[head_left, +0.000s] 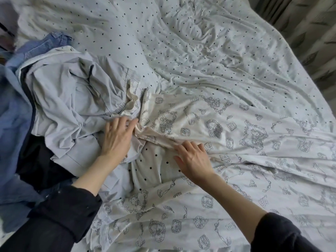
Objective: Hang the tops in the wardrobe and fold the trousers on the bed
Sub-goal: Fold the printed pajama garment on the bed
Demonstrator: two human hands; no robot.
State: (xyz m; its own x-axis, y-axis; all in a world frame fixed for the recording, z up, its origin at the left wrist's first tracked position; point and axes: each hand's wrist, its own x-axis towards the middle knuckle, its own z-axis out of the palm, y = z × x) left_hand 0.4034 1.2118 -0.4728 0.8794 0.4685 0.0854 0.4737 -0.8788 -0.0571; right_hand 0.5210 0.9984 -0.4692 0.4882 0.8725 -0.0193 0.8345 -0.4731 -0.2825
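Observation:
Cream printed trousers lie spread over the bed, their legs running to the right and toward the near edge. My left hand grips a bunch of the trousers' fabric near the waistband end. My right hand pinches a raised fold of the same trousers, and a taut ridge of cloth runs between the two hands. A pale grey top lies crumpled just left of my left hand.
The bed has a white polka-dot sheet, wrinkled all over. At the left is a heap of clothes: blue denim, a light blue garment and a dark garment. A patterned curtain hangs at the far right.

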